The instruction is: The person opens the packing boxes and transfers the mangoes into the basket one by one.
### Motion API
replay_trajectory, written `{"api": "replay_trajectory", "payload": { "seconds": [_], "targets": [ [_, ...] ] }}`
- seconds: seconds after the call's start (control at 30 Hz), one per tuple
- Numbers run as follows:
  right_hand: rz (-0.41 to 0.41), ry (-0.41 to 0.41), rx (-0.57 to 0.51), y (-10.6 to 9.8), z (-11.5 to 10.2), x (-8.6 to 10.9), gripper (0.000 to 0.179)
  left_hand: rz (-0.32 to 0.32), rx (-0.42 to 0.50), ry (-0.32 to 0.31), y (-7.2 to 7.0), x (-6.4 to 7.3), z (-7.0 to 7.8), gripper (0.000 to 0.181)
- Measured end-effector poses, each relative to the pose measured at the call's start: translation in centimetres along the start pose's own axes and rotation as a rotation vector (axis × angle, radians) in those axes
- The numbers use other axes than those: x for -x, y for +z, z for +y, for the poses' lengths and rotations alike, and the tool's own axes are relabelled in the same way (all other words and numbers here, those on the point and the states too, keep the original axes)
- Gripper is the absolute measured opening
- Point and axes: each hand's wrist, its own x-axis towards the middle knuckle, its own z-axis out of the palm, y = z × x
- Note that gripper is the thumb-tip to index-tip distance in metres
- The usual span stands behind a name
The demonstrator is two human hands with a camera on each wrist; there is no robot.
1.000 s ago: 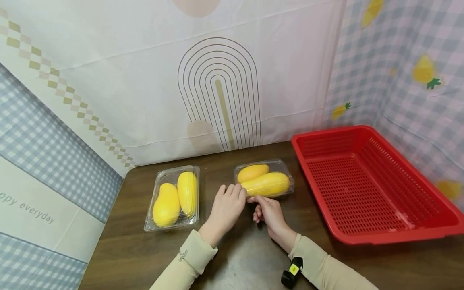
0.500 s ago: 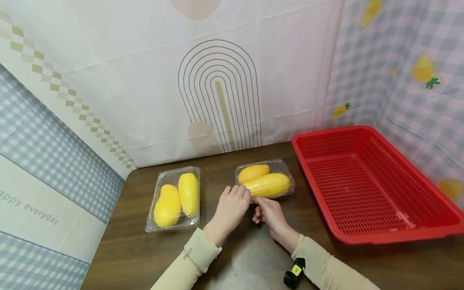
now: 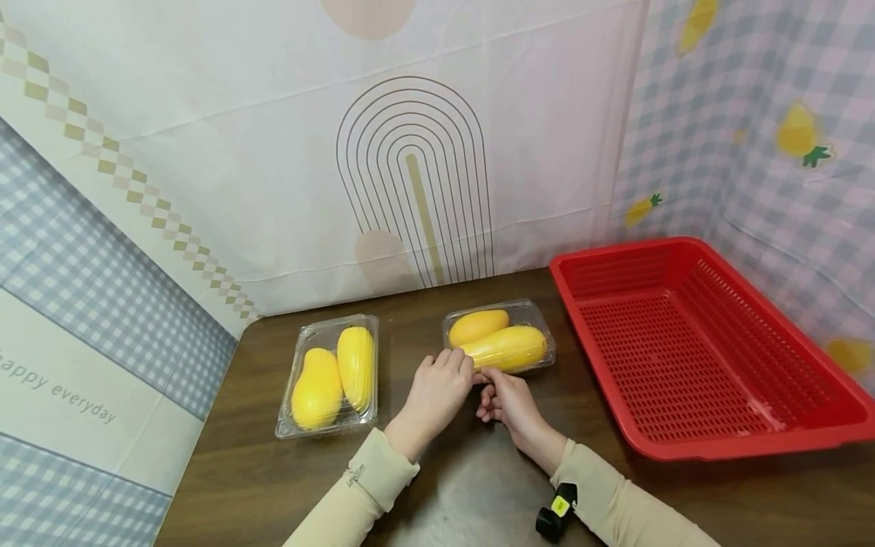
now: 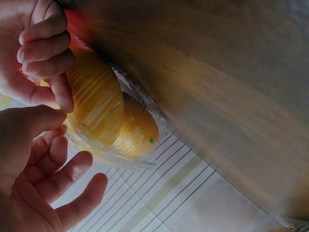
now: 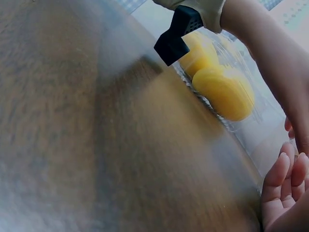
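Two yellow fruits [image 3: 506, 348] lie in a clear plastic tray [image 3: 532, 313] in the head view. Over them, clear plastic film [image 4: 104, 113] catches light in streaks in the left wrist view. At the tray's near left corner, my left hand [image 3: 434, 395] pinches the film's edge between thumb and forefinger, its other fingers loosely spread. Beside it, my right hand [image 3: 516, 410] pinches at the same spot, its remaining fingers curled. The pinched edge itself is mostly hidden behind the fingertips. Another clear tray [image 3: 320, 332] with two yellow fruits [image 3: 316, 389] stands to the left.
A big red plastic basket [image 3: 663, 365] with slotted walls stands at the right, close to the tray being handled. Patterned cloth [image 3: 287, 190] hangs behind the brown wooden table [image 3: 225, 471]. A black device [image 3: 557, 513] is strapped at my right cuff.
Both hands have shifted very slightly to the right, still together at the tray's corner. The head view has moved a little. Trays and basket keep their places.
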Motion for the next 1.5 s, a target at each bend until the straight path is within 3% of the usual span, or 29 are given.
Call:
{"api": "replay_trajectory", "payload": {
  "seconds": [0.37, 0.57, 0.97, 1.3, 1.5],
  "targets": [
    [0.009, -0.006, -0.016, -0.1, -0.1, -0.1, 0.027, 0.055, 0.017, -0.063, 0.5, -0.6, 0.5, 0.023],
    [0.004, 0.0, -0.015, -0.1, 0.0, -0.1, 0.033, 0.09, -0.029, -0.087, 0.4, -0.8, 0.8, 0.025],
    [0.015, -0.022, -0.004, 0.5, 0.0, 0.0, 0.036, 0.13, 0.006, -0.169, 0.6, -0.7, 1.0, 0.025],
    [0.033, -0.016, -0.004, 0.3, 0.0, -0.2, 0.026, 0.085, 0.095, -0.14, -0.2, -0.4, 0.5, 0.026],
    [0.043, -0.004, -0.005, 0.3, 0.1, -0.2, 0.024, -0.025, 0.168, -0.161, -0.5, -0.5, 0.1, 0.033]
  ]
}}
